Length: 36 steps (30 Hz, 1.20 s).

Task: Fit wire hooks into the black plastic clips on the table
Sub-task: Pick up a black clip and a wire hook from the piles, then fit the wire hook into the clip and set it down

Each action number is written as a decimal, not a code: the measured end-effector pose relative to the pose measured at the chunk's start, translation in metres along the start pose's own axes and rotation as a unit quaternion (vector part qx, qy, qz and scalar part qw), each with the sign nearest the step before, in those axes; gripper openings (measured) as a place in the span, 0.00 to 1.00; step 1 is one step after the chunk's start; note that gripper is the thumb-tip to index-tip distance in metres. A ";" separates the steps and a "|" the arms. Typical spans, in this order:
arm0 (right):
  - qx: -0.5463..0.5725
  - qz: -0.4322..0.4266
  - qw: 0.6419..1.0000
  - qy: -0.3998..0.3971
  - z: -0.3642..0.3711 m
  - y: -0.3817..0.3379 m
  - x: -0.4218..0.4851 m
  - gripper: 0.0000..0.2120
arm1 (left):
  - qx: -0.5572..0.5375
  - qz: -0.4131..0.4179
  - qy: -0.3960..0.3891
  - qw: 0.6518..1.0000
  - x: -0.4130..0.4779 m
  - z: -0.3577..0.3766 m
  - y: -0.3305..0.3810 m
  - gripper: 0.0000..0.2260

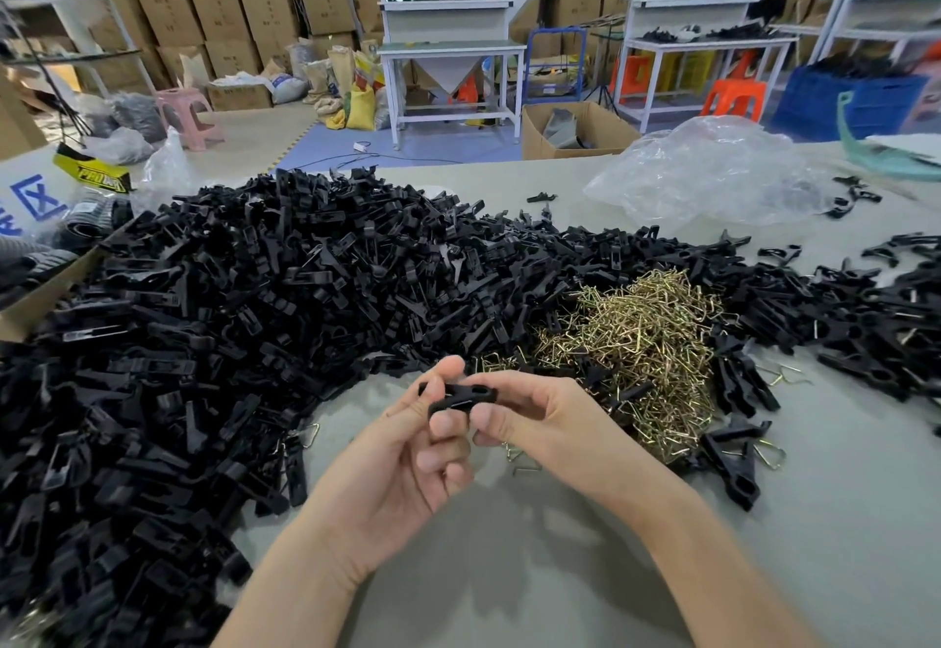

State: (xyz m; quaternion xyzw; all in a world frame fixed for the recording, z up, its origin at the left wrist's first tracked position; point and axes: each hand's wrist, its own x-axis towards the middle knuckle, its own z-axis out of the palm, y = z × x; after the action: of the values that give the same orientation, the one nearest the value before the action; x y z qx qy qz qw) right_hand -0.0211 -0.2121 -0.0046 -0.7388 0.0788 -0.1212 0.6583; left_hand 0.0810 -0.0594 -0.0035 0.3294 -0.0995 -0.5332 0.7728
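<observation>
Both hands hold one black plastic clip (458,395) above the grey table (534,561), near its front middle. My left hand (407,449) pinches the clip's left end between thumb and fingers. My right hand (534,418) grips its right end, thumb underneath. Whether a wire hook sits in this clip is hidden by the fingers. A heap of brass-coloured wire hooks (641,342) lies just right of the hands. A very large pile of black clips (229,321) covers the table's left and back.
Finished clips with hooks (733,459) lie to the right of my right hand. A crumpled clear plastic bag (713,168) sits at the back right, a cardboard box edge (46,291) at the left. Workbenches, stools and stacked cartons stand beyond the table.
</observation>
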 end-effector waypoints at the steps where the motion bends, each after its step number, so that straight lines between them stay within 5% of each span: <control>1: -0.007 0.004 1.000 0.002 -0.001 0.003 0.001 0.10 | 0.017 0.005 0.005 1.000 0.001 -0.001 0.000 0.11; 9: -0.005 0.003 0.997 0.075 -0.004 0.002 0.001 0.05 | 0.122 0.060 0.068 0.988 0.014 0.001 -0.006 0.17; 13: 0.103 -0.046 0.979 0.170 -0.024 -0.016 -0.008 0.10 | 0.130 0.065 0.076 0.986 0.012 -0.003 -0.007 0.17; 20: 0.476 -0.159 0.779 0.376 -0.148 -0.061 -0.050 0.29 | 0.144 0.059 0.072 0.985 0.019 -0.008 -0.010 0.12; 25: 0.393 -0.087 0.849 0.342 -0.118 -0.038 -0.055 0.20 | 0.154 0.061 0.074 0.983 0.019 -0.004 -0.013 0.13; 28: 0.198 -0.061 0.928 0.310 -0.067 -0.026 -0.041 0.12 | 0.166 0.113 0.083 0.976 0.016 -0.001 -0.016 0.13; 30: -0.001 -0.058 0.952 0.302 -0.033 -0.017 -0.028 0.13 | 0.300 0.203 0.119 0.925 0.011 -0.001 -0.018 0.09; 33: -0.276 -0.105 0.911 0.287 0.003 0.002 -0.014 0.16 | 0.580 0.336 0.187 0.718 0.004 -0.008 -0.019 0.09; 36: -0.471 -0.099 0.836 0.263 0.018 0.014 -0.003 0.18 | 0.717 0.365 0.250 0.539 0.002 -0.010 -0.015 0.08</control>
State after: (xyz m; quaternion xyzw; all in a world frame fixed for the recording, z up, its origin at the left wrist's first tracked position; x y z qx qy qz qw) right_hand -0.0180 -0.1962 -0.0203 -0.9036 0.2233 -0.3239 0.1693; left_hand 0.0758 -0.0605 -0.0210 0.8287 -0.3624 0.1482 0.3999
